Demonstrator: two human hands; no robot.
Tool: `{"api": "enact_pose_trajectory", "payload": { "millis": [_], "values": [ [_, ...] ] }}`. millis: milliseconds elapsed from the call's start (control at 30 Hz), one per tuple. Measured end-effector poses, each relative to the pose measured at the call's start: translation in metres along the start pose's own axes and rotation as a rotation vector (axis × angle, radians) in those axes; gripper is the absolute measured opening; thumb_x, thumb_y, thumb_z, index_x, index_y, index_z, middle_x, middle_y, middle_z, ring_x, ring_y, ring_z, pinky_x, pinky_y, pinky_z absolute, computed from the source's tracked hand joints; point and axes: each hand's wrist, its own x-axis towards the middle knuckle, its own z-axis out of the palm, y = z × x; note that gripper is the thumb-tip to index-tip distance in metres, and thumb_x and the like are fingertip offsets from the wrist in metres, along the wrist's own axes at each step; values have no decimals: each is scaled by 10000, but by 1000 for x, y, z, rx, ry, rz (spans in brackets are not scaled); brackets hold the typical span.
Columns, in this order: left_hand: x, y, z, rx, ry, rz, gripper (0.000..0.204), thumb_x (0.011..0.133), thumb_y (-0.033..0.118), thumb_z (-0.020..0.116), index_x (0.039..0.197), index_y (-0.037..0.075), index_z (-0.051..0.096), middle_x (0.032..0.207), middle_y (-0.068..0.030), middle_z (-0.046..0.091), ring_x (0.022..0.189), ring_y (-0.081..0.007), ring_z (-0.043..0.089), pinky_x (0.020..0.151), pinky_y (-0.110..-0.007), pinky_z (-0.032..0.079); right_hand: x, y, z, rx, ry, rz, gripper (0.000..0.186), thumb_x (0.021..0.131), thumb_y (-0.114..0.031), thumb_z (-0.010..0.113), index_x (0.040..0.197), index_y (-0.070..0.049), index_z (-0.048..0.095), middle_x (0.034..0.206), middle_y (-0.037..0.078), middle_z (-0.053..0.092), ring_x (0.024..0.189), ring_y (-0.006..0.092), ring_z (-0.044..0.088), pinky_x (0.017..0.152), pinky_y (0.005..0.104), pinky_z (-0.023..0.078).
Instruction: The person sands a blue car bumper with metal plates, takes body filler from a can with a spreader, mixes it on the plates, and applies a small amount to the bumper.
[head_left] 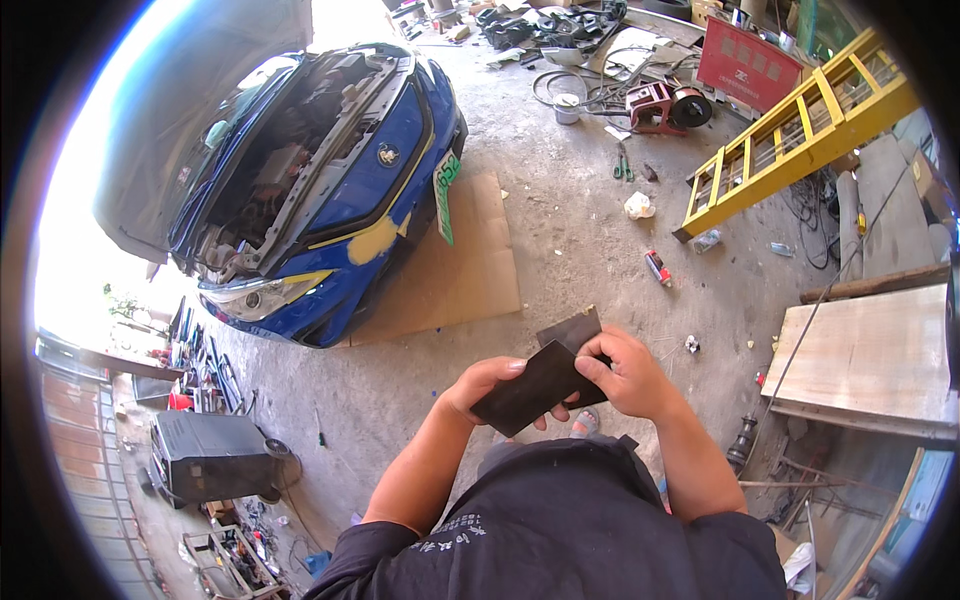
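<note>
**Dark, thin rectangular front sheet point(530, 392) held by the left grip point(478, 388) and right grip point(630, 375)**

The left grip is closed on the front sheet's left end, thumb along its upper long edge. The right grip is closed too, its thumb pressing near the front sheet's right-hand short edge. A second dark, flat rear sheet point(568, 327) lies behind the front one, its top corner showing above the right thumb. How far the two overlap is hidden. Both are up in the air, in front of the person's black short-sleeved shirt point(560, 520) and above a sandalled foot point(584, 424).

Beyond the hands, a tan cardboard sheet point(485, 275) lies on the grey concrete floor point(580, 250). Over its left edge stands the nose of a blue car point(345, 190), hood raised, with a yellowish patch on the bumper. To the right of the cardboard's right edge, a red-and-black can point(657, 268) and a crumpled white wad point(639, 206) lie on the floor. Farther right slants a yellow ladder point(800, 145); near the floor's left edge stands a black boxy cabinet point(212, 455).
</note>
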Motion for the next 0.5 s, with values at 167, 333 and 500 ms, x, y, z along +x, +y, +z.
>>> {"api": "enact_pose_trajectory", "payload": {
  "millis": [167,333,500],
  "values": [
    [12,1,-2,-112,9,110,685,914,413,439,1375,-83,337,1308,-326,448,1127,-447,539,847,-505,519,-17,30,-19,47,52,86,160,881,-186,624,865,-27,613,841,94,588,781,225,577,727,317,457],
    [24,24,3,-249,175,339,724,911,432,482,1417,-48,289,1381,-294,398,1208,-431,493,955,-513,471,-9,44,-34,153,181,298,177,881,-180,644,878,-13,584,856,95,597,788,182,564,725,301,455],
    [51,29,-16,32,580,400,443,918,221,549,1287,-6,452,1229,-185,571,1111,-307,584,960,-460,479,25,43,-33,-56,298,155,271,832,-90,636,1076,-25,538,916,142,613,834,280,606,783,370,476]
  ]
}}
